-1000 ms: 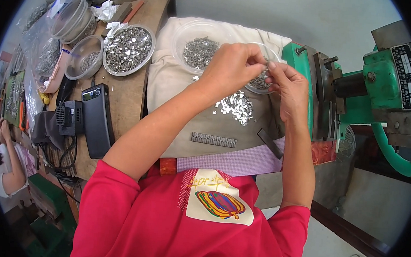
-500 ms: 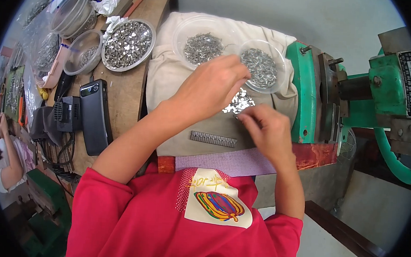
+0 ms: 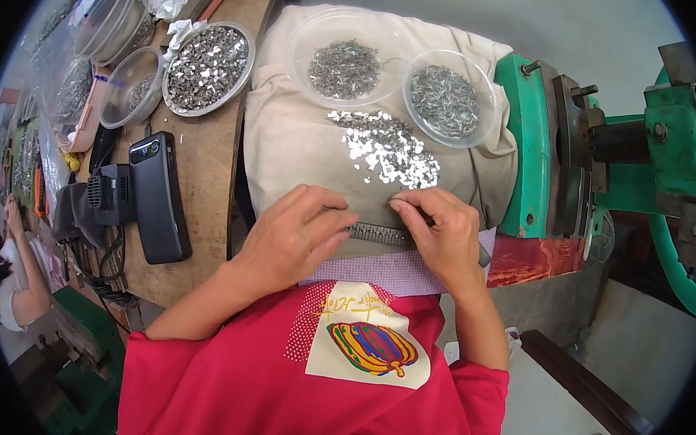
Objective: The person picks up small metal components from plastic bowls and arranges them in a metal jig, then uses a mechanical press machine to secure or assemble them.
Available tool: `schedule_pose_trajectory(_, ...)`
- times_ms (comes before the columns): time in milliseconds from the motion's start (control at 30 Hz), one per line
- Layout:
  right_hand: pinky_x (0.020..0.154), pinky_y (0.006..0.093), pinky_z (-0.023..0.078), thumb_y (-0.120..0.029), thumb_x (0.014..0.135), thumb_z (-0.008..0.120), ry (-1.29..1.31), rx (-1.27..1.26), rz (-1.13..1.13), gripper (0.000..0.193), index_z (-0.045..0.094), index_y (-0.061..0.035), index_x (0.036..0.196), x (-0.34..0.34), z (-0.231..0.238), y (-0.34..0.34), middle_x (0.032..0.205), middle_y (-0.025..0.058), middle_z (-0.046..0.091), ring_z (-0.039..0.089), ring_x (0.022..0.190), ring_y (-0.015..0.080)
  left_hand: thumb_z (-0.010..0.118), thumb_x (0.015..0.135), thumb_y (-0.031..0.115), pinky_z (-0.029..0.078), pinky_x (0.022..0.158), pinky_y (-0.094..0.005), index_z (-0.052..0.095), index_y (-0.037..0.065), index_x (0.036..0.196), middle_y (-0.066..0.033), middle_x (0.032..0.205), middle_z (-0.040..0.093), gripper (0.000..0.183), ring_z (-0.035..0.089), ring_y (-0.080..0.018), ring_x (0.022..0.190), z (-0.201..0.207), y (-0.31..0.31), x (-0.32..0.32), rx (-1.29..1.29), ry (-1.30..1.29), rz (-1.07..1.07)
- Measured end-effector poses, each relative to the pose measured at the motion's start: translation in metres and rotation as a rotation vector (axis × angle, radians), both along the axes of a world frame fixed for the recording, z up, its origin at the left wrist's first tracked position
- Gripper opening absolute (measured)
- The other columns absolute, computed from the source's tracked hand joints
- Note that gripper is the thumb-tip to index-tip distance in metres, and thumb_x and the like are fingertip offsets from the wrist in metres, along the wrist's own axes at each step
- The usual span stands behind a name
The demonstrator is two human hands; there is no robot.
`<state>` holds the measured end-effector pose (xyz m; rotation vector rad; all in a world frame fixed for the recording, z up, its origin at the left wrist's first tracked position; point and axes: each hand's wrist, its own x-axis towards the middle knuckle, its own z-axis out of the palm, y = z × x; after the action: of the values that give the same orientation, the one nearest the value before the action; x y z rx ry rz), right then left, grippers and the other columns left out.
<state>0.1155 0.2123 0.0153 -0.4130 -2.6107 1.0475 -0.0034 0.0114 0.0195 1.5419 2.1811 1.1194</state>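
Observation:
A dark, slotted metal strip (image 3: pixel 379 234) lies on the beige cloth (image 3: pixel 288 154) near its front edge. My left hand (image 3: pixel 295 234) is bent over the strip's left end, its fingers curled together and hiding that part; anything in them is too small to make out. At the strip's right end is my right hand (image 3: pixel 443 231), thumb and forefinger pinched just above the slots; what lies between them I cannot make out. Beyond both hands spreads a loose pile of small shiny metal pieces (image 3: pixel 388 148). Behind it stand two clear plastic bowls, one with thin metal pieces (image 3: pixel 345 70), the other with small pins (image 3: pixel 444 102).
A green machine (image 3: pixel 519 148) borders the cloth on the right. On the wooden table (image 3: pixel 205 209) to the left are a bowl of metal pieces (image 3: pixel 207 69), a clear tub (image 3: pixel 133 89) and a black power bank (image 3: pixel 160 198). Another person's arm (image 3: pixel 30 266) shows at far left.
My left hand has come back from beside the right bowl to the strip's left end. My right hand has moved from the pile's edge toward the strip. The view has shifted slightly.

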Motion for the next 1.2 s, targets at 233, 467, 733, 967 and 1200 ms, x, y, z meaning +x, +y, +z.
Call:
schedule_pose_trajectory(233,0.068,0.0376,0.044,-0.015,0.075,0.079,0.063,0.277,0.065,0.010,0.073,-0.0105,0.082,0.001,-0.013,0.002,0.079,0.0026,0.062,0.059,0.080,0.0246,0.078,0.070,0.011,0.046,0.097,-0.0410,0.069,0.017,0.118,-0.0082,0.131,0.056,0.049,0.053,-0.0282,0.122,-0.011,0.009,0.014,-0.069,0.238,-0.145)
schedule_pose_trajectory(467,0.080,0.0396,0.037,-0.019,0.071,0.082,0.096,0.264,0.009,0.013,0.076,-0.0152,0.081,0.002,-0.013,0.001,0.084,-0.0025,0.060,0.052,0.093,0.0235,0.080,0.068,0.014,0.041,0.103,-0.0420,0.068,0.022,0.122,-0.0073,0.135,0.053,0.056,0.049,-0.0283,0.128,-0.011,0.007,0.015,-0.120,0.256,-0.137)
schedule_pose_trajectory(733,0.088,0.0420,0.032,-0.021,0.069,0.083,0.077,0.275,-0.030,0.012,0.077,-0.0180,0.079,0.007,-0.011,-0.005,0.086,-0.0049,0.061,0.050,0.099,0.0248,0.084,0.065,0.011,0.046,0.093,-0.0411,0.069,0.008,0.111,-0.0114,0.115,0.059,0.049,0.056,-0.0320,0.111,-0.011,-0.011,-0.003,-0.062,0.041,0.050)
schedule_pose_trajectory(967,0.091,0.0401,0.028,-0.022,0.072,0.082,0.008,0.247,-0.043,0.010,0.077,-0.0170,0.080,0.004,-0.010,-0.011,0.086,-0.0052,0.062,0.049,0.100,0.0229,0.083,0.068,0.009,0.047,0.087,-0.0381,0.068,0.006,0.099,-0.0101,0.107,0.059,0.034,0.056,-0.0293,0.103,-0.016,-0.015,-0.004,-0.059,-0.058,0.100)
schedule_pose_trajectory(1200,0.093,0.0397,0.028,-0.022,0.074,0.082,-0.012,0.105,-0.025,0.010,0.078,-0.0166,0.081,-0.006,-0.005,-0.017,0.086,-0.0052,0.062,0.049,0.100,0.0223,0.080,0.071,0.008,0.048,0.083,-0.0366,0.069,0.006,0.091,-0.0077,0.101,0.059,0.023,0.057,-0.0271,0.099,-0.019,-0.012,-0.005,-0.020,-0.122,0.104)
